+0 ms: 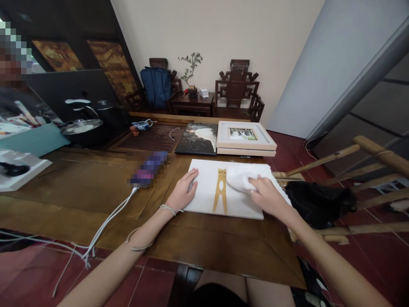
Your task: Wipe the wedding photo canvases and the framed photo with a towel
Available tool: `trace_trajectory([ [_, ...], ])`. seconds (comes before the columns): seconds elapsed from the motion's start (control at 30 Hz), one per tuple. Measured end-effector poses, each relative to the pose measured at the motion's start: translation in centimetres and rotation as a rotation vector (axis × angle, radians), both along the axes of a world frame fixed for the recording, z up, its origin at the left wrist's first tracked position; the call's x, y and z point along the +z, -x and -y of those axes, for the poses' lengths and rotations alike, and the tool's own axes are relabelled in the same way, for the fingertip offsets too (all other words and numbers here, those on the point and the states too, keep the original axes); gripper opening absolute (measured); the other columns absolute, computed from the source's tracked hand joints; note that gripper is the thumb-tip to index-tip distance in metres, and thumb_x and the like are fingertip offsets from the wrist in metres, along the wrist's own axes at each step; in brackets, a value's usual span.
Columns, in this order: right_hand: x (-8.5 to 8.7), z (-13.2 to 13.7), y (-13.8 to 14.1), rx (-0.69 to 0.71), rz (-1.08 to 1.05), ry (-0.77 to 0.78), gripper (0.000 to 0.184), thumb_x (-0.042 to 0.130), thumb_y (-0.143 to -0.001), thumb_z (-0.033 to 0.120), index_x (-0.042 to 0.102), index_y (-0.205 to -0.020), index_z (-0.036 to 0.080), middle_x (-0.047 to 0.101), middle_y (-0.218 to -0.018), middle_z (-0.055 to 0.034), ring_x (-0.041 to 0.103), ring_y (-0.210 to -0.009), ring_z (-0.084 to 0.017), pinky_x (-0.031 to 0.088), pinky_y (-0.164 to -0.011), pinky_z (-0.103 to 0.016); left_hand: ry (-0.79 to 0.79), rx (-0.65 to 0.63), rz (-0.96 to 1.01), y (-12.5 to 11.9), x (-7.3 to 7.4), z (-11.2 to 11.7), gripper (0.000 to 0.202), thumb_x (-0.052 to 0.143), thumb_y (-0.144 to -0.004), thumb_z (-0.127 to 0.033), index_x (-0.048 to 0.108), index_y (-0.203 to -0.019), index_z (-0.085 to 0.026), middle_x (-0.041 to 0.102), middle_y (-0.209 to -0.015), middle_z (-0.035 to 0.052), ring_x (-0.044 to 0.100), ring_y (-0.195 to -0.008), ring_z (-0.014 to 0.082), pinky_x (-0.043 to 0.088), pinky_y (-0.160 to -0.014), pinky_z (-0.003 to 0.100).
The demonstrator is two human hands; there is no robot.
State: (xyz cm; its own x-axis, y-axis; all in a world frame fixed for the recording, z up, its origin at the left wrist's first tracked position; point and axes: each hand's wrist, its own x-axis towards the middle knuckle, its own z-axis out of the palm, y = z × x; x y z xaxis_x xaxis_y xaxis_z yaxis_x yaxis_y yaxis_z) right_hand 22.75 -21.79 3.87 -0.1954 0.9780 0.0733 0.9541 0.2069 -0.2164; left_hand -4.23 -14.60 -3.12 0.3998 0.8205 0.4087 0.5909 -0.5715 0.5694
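My left hand [185, 189] rests on the left edge of a white rectangular board [204, 200], fingers stretched out and holding nothing. My right hand [267, 195] is closed on a bunched white cloth [239, 179], which lies against the board's right half. Between the two hands, flat on the board, is a gold figure [220, 192] shaped like a clothes peg, with two legs pointing toward me and an oval gap in the middle. The cloth is just right of its upper end. The board's far right corner is partly hidden by the cloth.
Beyond the board lie a dark picture panel [196, 138] and stacked pale wooden frames [246, 138]. A phone [148, 170] with white cables [110, 217] is to the left. Farther left stand a glass-lidded pot [83, 128] and a teal box [35, 138]. A wooden chair [380, 157] stands right.
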Motion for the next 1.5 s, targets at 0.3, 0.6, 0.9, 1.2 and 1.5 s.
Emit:
trace_trajectory([
  [0.3,1.0,8.6,0.2,0.152,-0.019,0.082,0.029,0.035,-0.071,0.01,0.061,-0.078,0.02,0.062,-0.074,-0.0086,0.058,-0.089,-0.027,0.042,-0.081,-0.038,-0.002,0.012,-0.041,-0.1,0.0,0.1,0.04,0.038,-0.087,-0.023,0.053,-0.12,-0.007,0.05,-0.131,0.0164,0.042,-0.127,0.0232,0.032,-0.108,0.041],
  [0.6,1.2,-4.3,-1.1,0.068,-0.038,-0.018,0.02,0.039,-0.074,0.015,0.059,-0.074,0.016,0.063,-0.075,-0.008,0.054,-0.074,-0.022,0.036,-0.067,-0.028,-0.014,0.001,-0.02,-0.2,-0.3,-0.9,0.039,0.038,-0.089,-0.026,0.055,-0.12,-0.01,0.051,-0.131,0.015,0.043,-0.126,0.0242,0.034,-0.106,0.044],
  [0.9,0.9,-2.8,-0.7,0.018,-0.022,-0.007,0.025,0.038,-0.075,0.016,0.062,-0.082,0.015,0.063,-0.077,-0.0091,0.055,-0.081,-0.025,0.037,-0.072,-0.03,-0.013,0.01,0.002,-0.4,-0.5,-1.7,0.04,0.039,-0.088,-0.028,0.057,-0.118,-0.008,0.052,-0.13,0.0147,0.043,-0.125,0.0239,0.034,-0.106,0.041],
  [1.2,0.6,7.6,-0.5,0.079,-0.021,0.143,0.028,0.037,-0.071,0.016,0.062,-0.084,0.018,0.061,-0.081,-0.0107,0.055,-0.098,-0.029,0.04,-0.083,-0.038,0.002,-0.007,-0.031,-0.5,-0.2,-1.5,0.041,0.036,-0.089,-0.028,0.054,-0.121,-0.01,0.049,-0.133,0.0147,0.04,-0.128,0.0245,0.032,-0.107,0.044],
  [1.5,1.0,-4.5,-1.6,0.024,-0.097,-0.003,0.023,0.039,-0.074,0.019,0.061,-0.078,0.016,0.065,-0.083,-0.0095,0.054,-0.083,-0.024,0.037,-0.071,-0.029,0.042,-0.045,-0.088,-0.1,-0.1,-1.4,0.048,0.037,-0.088,-0.032,0.047,-0.128,-0.008,0.043,-0.138,0.0151,0.033,-0.132,0.0234,0.026,-0.109,0.042],
])
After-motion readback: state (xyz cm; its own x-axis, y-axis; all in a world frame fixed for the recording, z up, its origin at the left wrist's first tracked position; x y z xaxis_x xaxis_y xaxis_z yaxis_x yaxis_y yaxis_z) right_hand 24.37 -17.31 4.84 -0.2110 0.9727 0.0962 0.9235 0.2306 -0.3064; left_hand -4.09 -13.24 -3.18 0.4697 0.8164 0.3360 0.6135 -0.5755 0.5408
